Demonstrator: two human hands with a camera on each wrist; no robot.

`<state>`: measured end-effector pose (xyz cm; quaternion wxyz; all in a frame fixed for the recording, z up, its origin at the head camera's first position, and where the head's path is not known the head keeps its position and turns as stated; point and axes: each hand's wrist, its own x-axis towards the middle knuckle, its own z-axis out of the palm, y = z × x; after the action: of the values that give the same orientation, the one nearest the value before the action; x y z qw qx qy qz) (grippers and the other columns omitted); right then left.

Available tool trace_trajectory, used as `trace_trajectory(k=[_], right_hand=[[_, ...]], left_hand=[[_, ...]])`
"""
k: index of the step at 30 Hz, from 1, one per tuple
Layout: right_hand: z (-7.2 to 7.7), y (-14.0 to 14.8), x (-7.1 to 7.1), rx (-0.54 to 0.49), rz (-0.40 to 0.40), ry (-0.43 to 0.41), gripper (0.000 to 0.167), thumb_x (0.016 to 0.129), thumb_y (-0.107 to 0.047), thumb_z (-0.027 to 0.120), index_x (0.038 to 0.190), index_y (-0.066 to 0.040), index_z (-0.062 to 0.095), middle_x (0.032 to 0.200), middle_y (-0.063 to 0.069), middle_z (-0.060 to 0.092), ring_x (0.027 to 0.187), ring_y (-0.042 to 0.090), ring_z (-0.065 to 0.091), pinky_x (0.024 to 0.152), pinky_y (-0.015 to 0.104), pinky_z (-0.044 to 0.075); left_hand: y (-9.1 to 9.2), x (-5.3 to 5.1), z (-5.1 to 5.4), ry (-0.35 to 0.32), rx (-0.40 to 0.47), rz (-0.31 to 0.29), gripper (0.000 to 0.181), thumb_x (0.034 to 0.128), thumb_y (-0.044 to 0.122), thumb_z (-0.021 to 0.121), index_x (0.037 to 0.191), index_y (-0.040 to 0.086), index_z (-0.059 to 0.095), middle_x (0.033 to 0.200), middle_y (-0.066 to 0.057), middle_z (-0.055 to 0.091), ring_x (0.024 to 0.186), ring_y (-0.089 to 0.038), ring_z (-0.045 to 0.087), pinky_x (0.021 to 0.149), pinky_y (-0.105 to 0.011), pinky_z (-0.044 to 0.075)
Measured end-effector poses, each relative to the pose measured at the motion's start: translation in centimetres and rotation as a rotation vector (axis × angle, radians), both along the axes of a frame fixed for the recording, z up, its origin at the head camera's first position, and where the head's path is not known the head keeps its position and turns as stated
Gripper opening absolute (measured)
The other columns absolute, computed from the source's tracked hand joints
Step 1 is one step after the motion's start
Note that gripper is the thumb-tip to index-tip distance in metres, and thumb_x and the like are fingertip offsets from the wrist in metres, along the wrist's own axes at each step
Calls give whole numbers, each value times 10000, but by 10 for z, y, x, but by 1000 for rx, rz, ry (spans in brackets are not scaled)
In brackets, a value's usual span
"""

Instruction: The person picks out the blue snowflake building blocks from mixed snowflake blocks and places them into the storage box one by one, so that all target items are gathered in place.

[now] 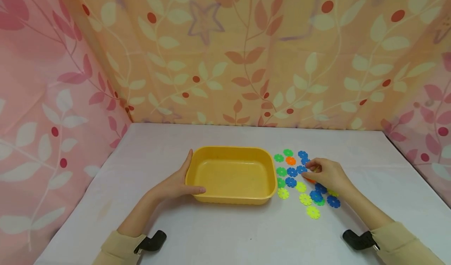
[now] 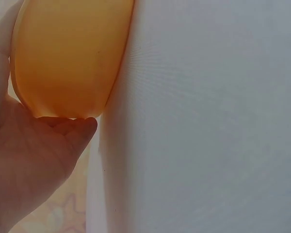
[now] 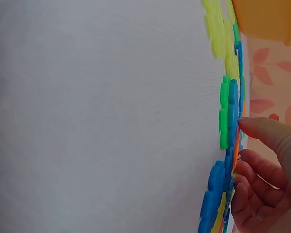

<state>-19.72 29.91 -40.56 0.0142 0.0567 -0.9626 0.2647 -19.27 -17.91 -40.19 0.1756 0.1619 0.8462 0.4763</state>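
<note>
Plainly, your left hand (image 1: 176, 183) grips the yellow tray (image 1: 230, 175); whether your right hand (image 1: 329, 175) pinches anything, I can't tell. Below it, an orange flower disc (image 1: 311, 181) could drag blue discs (image 1: 321, 188) along, since they crowd it.

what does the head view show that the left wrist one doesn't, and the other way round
Only the head view shows the right hand, the coloured discs, both sleeves and the inside of the yellow tray. Only the left wrist view shows that tray's outer wall close up, nearly face-on. Both share the left hand holding the tray, the white tabletop and patterned cloth.
</note>
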Motion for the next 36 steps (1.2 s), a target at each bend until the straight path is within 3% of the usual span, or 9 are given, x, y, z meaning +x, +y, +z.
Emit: trace_trajectory(k=[12, 15, 22, 25, 31, 36], right_hand=[[3, -1, 3, 1, 1, 14, 315, 850, -282, 768, 1027, -29, 708, 771, -6, 594, 743, 194, 508, 650, 306, 439], [4, -1, 4, 7, 3, 20, 312, 848, -277, 769, 1023, -26, 712, 766, -9, 600, 738, 194, 511, 653, 318, 439], [3, -2, 4, 32, -10, 6, 345, 839, -314, 774, 1018, -25, 716, 764, -17, 608, 725, 184, 514, 639, 311, 437], [3, -1, 4, 37, -9, 13, 352, 837, -320, 775, 1016, -23, 717, 768, -17, 619, 726, 185, 518, 639, 311, 432], [9, -2, 5, 27, -5, 29, 361, 843, -315, 767, 1037, -15, 713, 791, -4, 641, 704, 175, 544, 622, 298, 464], [24, -14, 3, -4, -14, 75, 370, 842, -333, 769, 1046, -28, 718, 818, 21, 654, 715, 191, 555, 555, 255, 466]], left_hand=[[-2, -1, -1, 34, -8, -28, 1294, 752, 391, 837, 1545, 235, -174, 1627, -116, -18, 1425, -300, 223, 1153, -513, 168], [-2, -1, 1, 79, -35, -44, 1300, 740, 405, 841, 1552, 199, -154, 1627, -114, -18, 1441, -302, 194, 1151, -517, 170], [-1, 1, 6, 233, -165, -63, 1272, 720, 523, 815, 1569, 89, -28, 1621, -72, -137, 1482, -298, -49, 1142, -573, 102], [0, 2, 6, 267, -183, -77, 1257, 715, 532, 815, 1572, 86, 10, 1621, -69, -137, 1481, -299, -65, 1138, -584, 102], [0, 3, 5, 273, -197, -87, 1253, 712, 531, 819, 1577, 123, 10, 1622, -53, -141, 1482, -300, -53, 1141, -571, 112], [0, 4, 6, 270, -208, -82, 1253, 707, 545, 816, 1579, 150, 8, 1624, -57, -136, 1482, -303, -35, 1140, -569, 131]])
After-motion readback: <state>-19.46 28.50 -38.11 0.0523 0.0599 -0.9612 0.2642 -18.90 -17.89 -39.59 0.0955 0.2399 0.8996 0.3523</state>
